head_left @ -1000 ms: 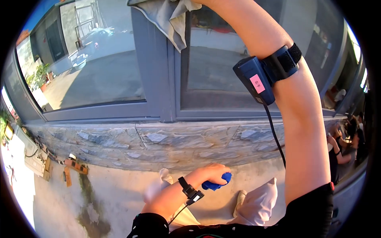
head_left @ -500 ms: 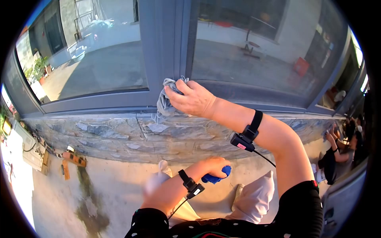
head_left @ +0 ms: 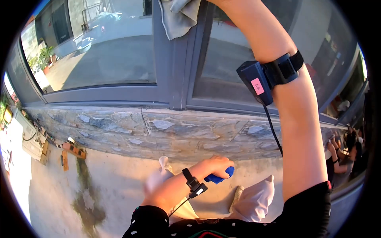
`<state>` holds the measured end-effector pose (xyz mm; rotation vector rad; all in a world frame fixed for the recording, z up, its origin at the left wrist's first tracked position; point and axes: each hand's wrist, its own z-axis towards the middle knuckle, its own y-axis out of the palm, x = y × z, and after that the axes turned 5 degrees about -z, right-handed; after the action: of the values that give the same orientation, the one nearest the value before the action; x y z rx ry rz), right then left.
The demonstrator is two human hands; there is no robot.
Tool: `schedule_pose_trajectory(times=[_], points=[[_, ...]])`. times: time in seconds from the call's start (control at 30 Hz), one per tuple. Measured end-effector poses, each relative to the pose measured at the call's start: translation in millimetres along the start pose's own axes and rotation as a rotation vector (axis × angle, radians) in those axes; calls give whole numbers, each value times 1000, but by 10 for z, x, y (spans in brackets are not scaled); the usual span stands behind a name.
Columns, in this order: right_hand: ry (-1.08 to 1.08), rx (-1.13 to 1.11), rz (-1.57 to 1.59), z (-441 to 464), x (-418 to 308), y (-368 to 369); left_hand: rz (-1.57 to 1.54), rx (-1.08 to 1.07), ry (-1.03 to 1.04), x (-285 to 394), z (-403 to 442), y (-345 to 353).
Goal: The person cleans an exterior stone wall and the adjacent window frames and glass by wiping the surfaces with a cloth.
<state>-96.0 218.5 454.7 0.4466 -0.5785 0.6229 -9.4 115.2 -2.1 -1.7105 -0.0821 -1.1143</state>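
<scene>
Grey cloth [head_left: 180, 18] up on the window post [head_left: 178, 71], blue cloth [head_left: 216, 178] in the left hand [head_left: 219, 163]

Head view, only one. Landmark = window post. Grey cloth overlaps its upper part, crumpled, lower corner hanging down; looks to be against the post, firm contact can't be confirmed. Right arm [head_left: 299, 127] comes up from right of the post and bends toward the cloth. Right hand is cut off past the top edge, so can't tell whether its fingers are closed on the cloth.

Left hand is low, below and slightly right of the post, in front of the stone wall [head_left: 178, 127]. Fingers closed round the bunched blue cloth, part of which pokes out beneath them.

Glass panes [head_left: 115, 59] on both sides of the post, stone wall directly under it, concrete floor [head_left: 127, 190] lower down. Strapped devices: one on right arm [head_left: 258, 85], pink label; one at left wrist [head_left: 195, 185]. Another person [head_left: 339, 164] far right of the post, partly cut off.

Step in hand, judged: grey cloth being worked on upper post, blue one just held. Any further pass calls for grey cloth spread flat, even pressure, loose corner kept in.
</scene>
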Motion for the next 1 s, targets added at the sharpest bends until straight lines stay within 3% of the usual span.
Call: schedule_pose_trajectory(times=[0.07,0.17,0.33,0.47,0.53,0.67,0.7,0.73,0.8,0.9,1.0], points=[[-3,-31,-5,-249,-255,-166,32,-76,-27,37,13,-50],[-176,-245,40,-757,-747,-446,44,-95,-20,19,37,0],[-377,-421,434,-1824,-1650,-694,47,-133,7,-48,51,93],[-472,-453,506,-1938,-1611,-805,17,-13,-30,-66,32,50],[-374,-547,663,-1712,-1445,-836,20,-1,-42,-62,38,-2],[-142,-109,446,-1054,-698,-596,68,-73,-62,-21,65,-28],[-47,-294,366,-978,-525,-522,81,-83,-33,-42,86,7],[-21,-112,275,-744,-357,-586,93,-90,-6,-58,102,36],[22,-50,189,-752,-322,-437,81,-99,4,-63,116,90],[-162,-103,85,-1168,-725,-268,59,-100,16,-35,122,106],[-165,-239,334,-1554,-1384,-543,60,-95,-11,-34,149,105]])
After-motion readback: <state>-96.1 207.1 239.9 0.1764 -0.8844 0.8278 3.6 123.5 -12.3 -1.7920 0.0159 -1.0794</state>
